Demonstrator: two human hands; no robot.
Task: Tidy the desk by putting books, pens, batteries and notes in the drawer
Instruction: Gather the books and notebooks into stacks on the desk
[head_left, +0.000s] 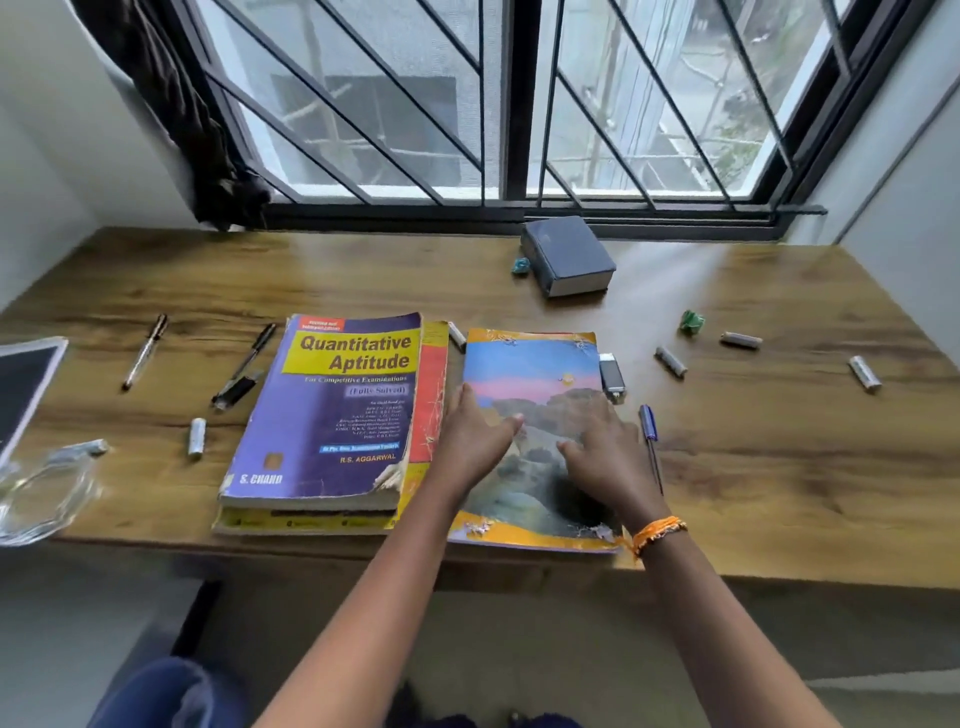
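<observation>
On desk (753, 467), near front edge: thin book with sky-and-rock cover (530, 374). Left hand (475, 441) flat on its left side, fingers straight, gripping nothing. Right hand (602, 457) presses cover, fingers spread, slightly bent. Purple book (332, 410) just left, stacked on another. Blue pen (649, 441) just right; batteries scattered around.

A thin book with a sunset landscape cover (535, 395) is lying flat at the desk's (753, 467) near edge. Just beside it on the left, a purple "Quantitative Aptitude" book (332, 410) is sitting on a yellow-and-red book (434, 395). A thick grey book (569, 254) is resting near the window. Pens (145, 351) and batteries (670, 362) are lying scattered to both sides.
</observation>
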